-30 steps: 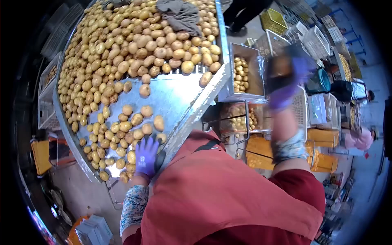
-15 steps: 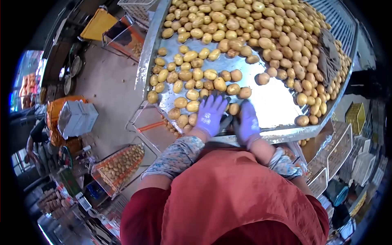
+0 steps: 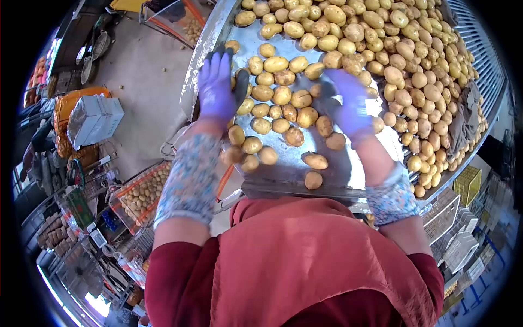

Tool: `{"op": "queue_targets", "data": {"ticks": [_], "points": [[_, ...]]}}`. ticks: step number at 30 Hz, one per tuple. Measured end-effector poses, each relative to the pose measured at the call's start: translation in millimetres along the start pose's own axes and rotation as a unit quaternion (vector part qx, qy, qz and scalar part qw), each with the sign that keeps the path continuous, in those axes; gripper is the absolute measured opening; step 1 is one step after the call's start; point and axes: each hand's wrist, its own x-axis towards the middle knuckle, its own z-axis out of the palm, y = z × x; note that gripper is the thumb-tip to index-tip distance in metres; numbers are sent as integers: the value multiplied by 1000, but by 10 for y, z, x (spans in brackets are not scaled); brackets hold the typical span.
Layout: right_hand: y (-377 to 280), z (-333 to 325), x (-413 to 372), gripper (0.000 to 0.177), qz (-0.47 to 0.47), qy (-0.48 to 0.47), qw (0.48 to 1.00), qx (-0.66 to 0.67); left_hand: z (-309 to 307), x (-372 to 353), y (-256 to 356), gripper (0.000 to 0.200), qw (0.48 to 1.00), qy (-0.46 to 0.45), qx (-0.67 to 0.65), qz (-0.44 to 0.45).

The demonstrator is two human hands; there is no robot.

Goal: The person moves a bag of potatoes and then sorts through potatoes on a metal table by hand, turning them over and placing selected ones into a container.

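Observation:
Both my hands wear purple gloves with dark fingertips. My left hand (image 3: 218, 90) rests at the left rim of the metal sorting table (image 3: 354, 177), its fingers stretched forward beside a few potatoes. Across the table, my right hand (image 3: 348, 103) is smeared by motion, its fingers extended to the left over and against some potatoes. Between the hands lies a loose group of yellow-brown potatoes (image 3: 281, 95). Two potatoes (image 3: 314, 170) sit near the front edge. At the lower left corner, a blurred potato (image 3: 233, 155) is beside others.
A large potato heap (image 3: 403, 71) covers the back and right of the table, with a grey cloth (image 3: 463, 120) on it and metal slats (image 3: 482, 49) behind. An orange-edged container of potatoes (image 3: 144, 196) stands lower left. White crates (image 3: 441, 215) stand to the right.
My hands have moved apart and forward from the table's front edge, the left toward the left rim, the right rightward. Several potatoes have shifted, some toward the front corner. The view has shifted.

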Motion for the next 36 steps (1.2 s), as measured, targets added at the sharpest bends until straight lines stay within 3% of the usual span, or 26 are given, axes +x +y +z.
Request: {"op": "queue_targets", "data": {"ticks": [1, 3, 5, 7, 9, 10, 11, 12, 13, 16, 17, 18, 19, 21, 24, 25, 26, 28, 30, 31, 33, 35, 36], "points": [[-173, 110, 99, 45, -18, -137, 989, -51, 240, 43, 4, 57, 994, -87, 46, -40], [-246, 660, -175, 47, -60, -50, 974, -212, 576, -175, 220, 52, 991, -77, 111, -21], [-294, 656, -408, 48, -18, -95, 985, -146, 419, -331, 404, 51, 978, -141, 142, 51], [-170, 487, -764, 50, -99, -140, 978, -120, 176, -698, 497, 51, 958, -221, 71, 166], [-51, 149, -999, 53, -150, -197, 968, -34, -94, -1156, 628, 47, 947, -273, 10, 168], [28, 22, -1132, 54, -165, -93, 981, -46, -161, -1437, 585, 45, 929, -318, 0, 188], [-98, -369, -973, 54, -115, -110, 987, 9, -295, -1579, 535, 45, 913, -307, -34, 265], [35, -450, -1031, 52, -49, -48, 996, -53, -470, -1635, 629, 43, 926, -311, -86, 199], [243, -520, -1031, 50, -16, 21, 997, -70, -564, -1655, 599, 45, 918, -331, -57, 210], [176, -335, -1194, 39, 103, 47, 993, -16, -598, -1563, 441, 46, 937, -257, -144, 187], [181, -9, -1326, 44, 64, 27, 996, 54, -498, -1450, 386, 48, 951, -209, -148, 175], [-16, 115, -1292, 46, -38, -43, 997, -46, -481, -1204, 520, 47, 970, -150, -122, 144], [-308, 227, -1413, 47, -48, -147, 983, -96, -331, -1002, 547, 50, 978, -129, -131, 103], [-390, 396, -1444, 58, -95, -205, 974, 4, -59, -733, 645, 54, 988, -100, -101, 66], [-181, 40, -756, 40, -137, -82, 985, 57, 211, -1062, 757, 55, 966, -234, 25, 106], [-51, -104, -420, 33, -143, 33, 984, 97, 168, -1143, 799, 55, 961, -246, 12, 124], [93, -180, -117, 35, -123, 184, 974, 42, 119, -1178, 805, 55, 948, -276, -7, 156], [337, -421, 462, 45, -15, 186, 981, -54, 42, -1125, 797, 56, 933, -312, -34, 178], [604, -82, 405, 50, 37, 124, 984, -119, -50, -1044, 774, 57, 933, -321, -45, 153], [568, 85, 267, 52, 37, 99, 983, -149, 77, -1033, 666, 56, 964, -228, -72, 115], [387, 80, 19, 53, -57, -10, 996, -69, 124, -688, 609, 56, 987, -106, -104, 66], [217, 116, -115, 46, -152, -173, 973, -18, 90, -347, 726, 57, 987, -84, -136, 33], [244, 142, -66, 44, -161, -134, 978, 10, 159, -382, 725, 57, 985, -118, -126, 31]]}}
